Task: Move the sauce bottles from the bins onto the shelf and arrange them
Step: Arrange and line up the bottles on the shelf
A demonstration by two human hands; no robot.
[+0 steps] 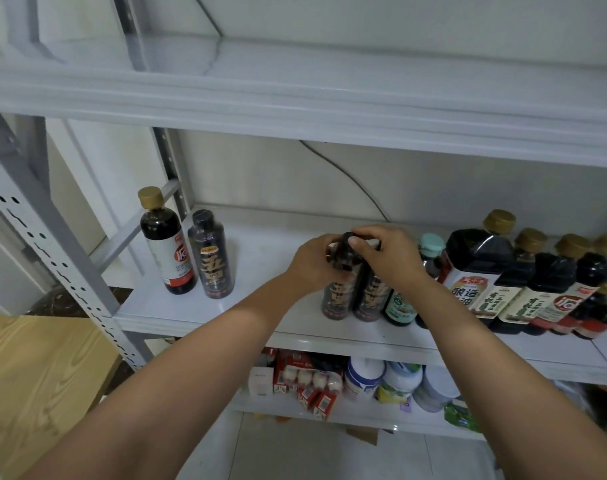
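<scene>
Reaching onto the middle shelf (pixel 267 247), we curl our left hand (pixel 317 263) round the neck of a dark sauce bottle (pixel 338 296) that stands upright near the front edge. Our right hand (pixel 390 256) pinches its black cap (pixel 347 237) between thumb and forefinger. Its twin (pixel 371 301) touches it on the right, with a green-labelled bottle (pixel 399 306) just beside. The risk, as we judge it: nudging this bottle sideways could knock the twin into the crowded row of bottles (pixel 524 282), or tip it off the front lip.
</scene>
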